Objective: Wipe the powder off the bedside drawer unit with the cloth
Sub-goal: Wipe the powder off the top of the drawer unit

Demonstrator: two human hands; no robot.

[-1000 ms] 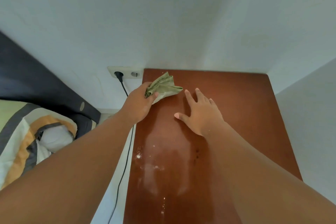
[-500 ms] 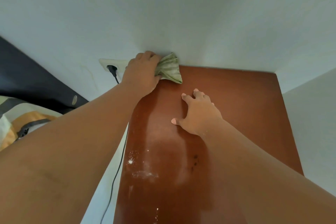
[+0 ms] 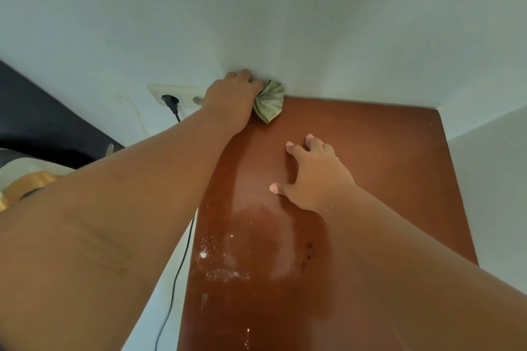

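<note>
The bedside drawer unit (image 3: 385, 157) has a glossy reddish-brown top that runs from the near edge to the white wall. White powder (image 3: 225, 273) lies in smears and specks on its near left part. My left hand (image 3: 231, 102) is shut on a bunched pale green cloth (image 3: 269, 101) at the far left corner, pressed where the top meets the wall. My right hand (image 3: 313, 174) rests on the middle of the top, fingers spread and curled, holding nothing.
A white wall socket (image 3: 176, 94) with a black plug sits left of the unit, and its black cable (image 3: 174, 279) hangs down the gap beside it. A dark headboard (image 3: 42, 117) and a bed with striped bedding (image 3: 25, 179) lie at the left. A white wall stands at the right.
My left hand has pushed the cloth away from me, from the far left part of the top up to the wall. My right hand's fingers have curled. The view has shifted forward.
</note>
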